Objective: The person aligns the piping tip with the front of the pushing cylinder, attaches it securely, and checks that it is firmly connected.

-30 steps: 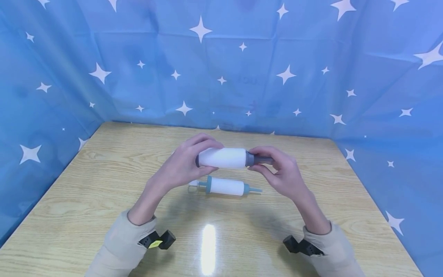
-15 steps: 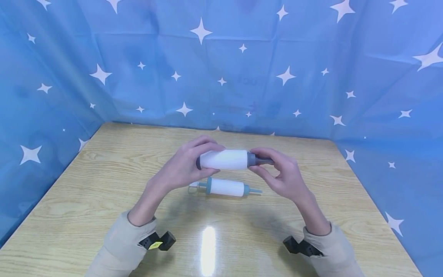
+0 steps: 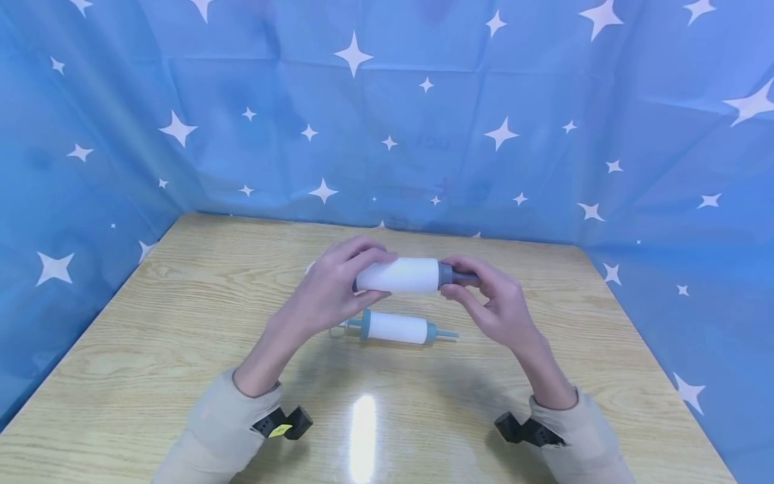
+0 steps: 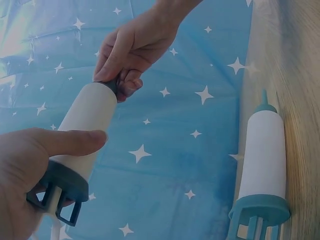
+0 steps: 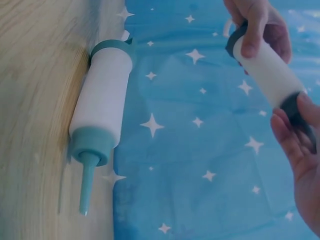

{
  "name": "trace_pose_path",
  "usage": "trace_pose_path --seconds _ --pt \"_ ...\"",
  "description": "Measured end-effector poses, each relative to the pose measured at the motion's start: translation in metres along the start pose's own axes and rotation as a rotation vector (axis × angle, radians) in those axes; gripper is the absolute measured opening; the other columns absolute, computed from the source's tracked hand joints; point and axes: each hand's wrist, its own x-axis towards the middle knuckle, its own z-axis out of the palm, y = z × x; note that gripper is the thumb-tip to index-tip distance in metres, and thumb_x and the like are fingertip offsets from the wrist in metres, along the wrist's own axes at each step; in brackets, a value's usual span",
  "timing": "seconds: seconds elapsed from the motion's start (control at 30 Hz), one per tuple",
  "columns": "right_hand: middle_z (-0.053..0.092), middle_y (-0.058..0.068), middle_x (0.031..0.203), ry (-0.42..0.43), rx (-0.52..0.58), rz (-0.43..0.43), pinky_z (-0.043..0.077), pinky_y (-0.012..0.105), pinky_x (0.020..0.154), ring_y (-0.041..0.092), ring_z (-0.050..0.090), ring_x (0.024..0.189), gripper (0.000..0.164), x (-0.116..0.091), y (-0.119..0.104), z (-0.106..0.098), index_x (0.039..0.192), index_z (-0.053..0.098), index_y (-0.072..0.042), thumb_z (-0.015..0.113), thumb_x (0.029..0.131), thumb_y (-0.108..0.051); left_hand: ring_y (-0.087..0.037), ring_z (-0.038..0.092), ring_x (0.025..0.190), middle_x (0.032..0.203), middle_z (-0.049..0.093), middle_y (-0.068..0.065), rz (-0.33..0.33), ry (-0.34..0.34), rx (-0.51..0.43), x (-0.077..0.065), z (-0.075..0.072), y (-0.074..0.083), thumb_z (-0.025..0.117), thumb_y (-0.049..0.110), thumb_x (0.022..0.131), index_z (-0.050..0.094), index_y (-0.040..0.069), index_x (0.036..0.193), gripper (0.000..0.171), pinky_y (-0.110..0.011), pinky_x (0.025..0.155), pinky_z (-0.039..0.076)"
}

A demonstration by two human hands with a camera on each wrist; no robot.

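Note:
A large syringe with a white barrel (image 3: 411, 275) and dark grey-blue ends is held level above the table in the head view. My left hand (image 3: 329, 286) grips the barrel near its flanged end, thumb laid along the white side in the left wrist view. At the other end, my right hand (image 3: 496, 302) pinches the dark nozzle cap (image 5: 292, 106) between thumb and fingers. A second syringe (image 3: 398, 328), white with teal ends, lies on the table just below the held one, its nozzle pointing right. Neither hand touches it.
The wooden table (image 3: 199, 323) spreads out under both arms, with a bright light reflection near its front. A blue curtain with white stars (image 3: 387, 121) hangs behind and along both sides of the table.
The held syringe and my left hand have shifted slightly to the right. My right hand has moved a little with them, still pinching the nozzle end. The second syringe lies where it was.

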Motion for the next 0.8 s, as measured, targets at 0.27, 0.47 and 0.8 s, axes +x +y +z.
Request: trace_pose_path --seconds 0.27,0.47,0.8 --pt "0.065 0.029 0.107 -0.003 0.065 0.026 0.059 0.026 0.077 0.013 0.069 0.098 0.038 -0.001 0.01 -0.001 0.122 0.059 0.016 0.067 0.097 -0.011 -0.027 0.062 0.103 0.124 0.064 -0.011 -0.035 -0.036 -0.001 0.001 0.003 -0.006 0.088 0.02 0.081 0.068 0.008 0.123 0.048 -0.039 0.084 0.055" --pt "0.064 0.031 0.105 0.014 0.101 0.049 0.059 0.026 0.076 0.014 0.07 0.095 0.031 -0.005 0.021 -0.005 0.121 0.058 0.018 0.067 0.093 0.007 -0.023 0.062 0.1 0.127 0.062 -0.011 -0.147 -0.086 -0.027 -0.003 0.006 -0.022 0.084 0.026 0.085 0.064 0.01 0.13 0.051 -0.034 0.078 0.056" --pt "0.067 0.022 0.108 -0.047 0.021 0.307 0.06 0.027 0.075 0.016 0.071 0.091 0.038 -0.013 0.043 -0.006 0.123 0.061 0.01 0.065 0.087 0.02 -0.03 0.064 0.111 0.132 0.062 -0.016 -0.299 -0.199 -0.063 -0.008 0.015 -0.048 0.08 0.031 0.088 0.06 0.002 0.136 0.059 -0.045 0.096 0.053"
